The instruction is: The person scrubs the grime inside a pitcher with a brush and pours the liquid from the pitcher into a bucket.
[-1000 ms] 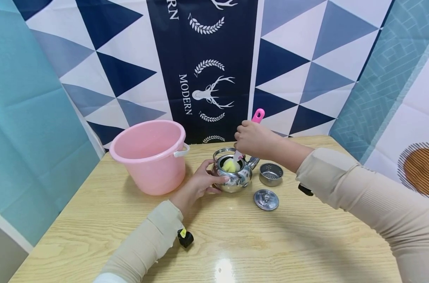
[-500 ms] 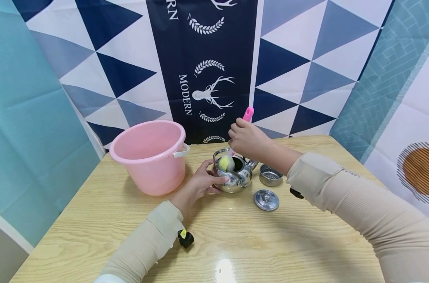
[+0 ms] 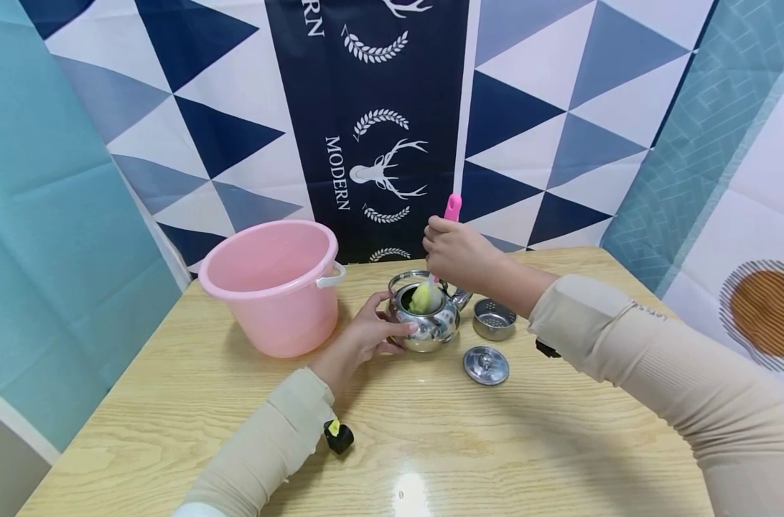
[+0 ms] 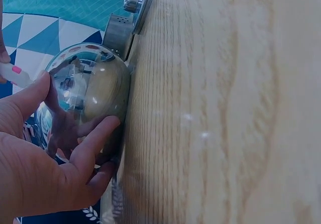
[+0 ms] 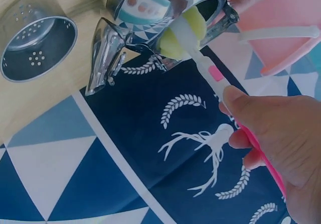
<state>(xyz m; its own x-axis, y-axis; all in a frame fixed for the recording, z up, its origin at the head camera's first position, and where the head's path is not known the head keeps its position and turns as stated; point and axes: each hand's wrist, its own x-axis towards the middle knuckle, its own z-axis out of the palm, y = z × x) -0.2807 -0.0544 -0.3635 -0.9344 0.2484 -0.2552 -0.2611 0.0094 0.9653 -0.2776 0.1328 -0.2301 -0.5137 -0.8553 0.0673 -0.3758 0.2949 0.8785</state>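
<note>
A shiny steel teapot [image 3: 431, 334] stands on the wooden table with its mouth uncovered. My left hand [image 3: 374, 327] grips its left side, thumb up near the rim and fingers spread along the belly, as the left wrist view shows. A sponge brush [image 5: 215, 73] with a pink and white handle is held in my right hand [image 3: 456, 251], thumb along the handle. Its yellow sponge head [image 3: 424, 298] sits in the teapot's mouth, the lower part hidden inside. The spout [image 5: 103, 58] points away to the right.
Right of the teapot lie a perforated steel strainer [image 3: 494, 321] and, nearer, a round steel lid [image 3: 486, 366]. A pink bucket [image 3: 272, 316] with a white handle stands to the left. Patterned cloth [image 3: 379, 172] hangs behind the wooden table [image 3: 418, 431].
My right hand has shifted the sponge brush left and then slightly back right, with its yellow head swinging across the teapot's mouth. The left hand and teapot stay put.
</note>
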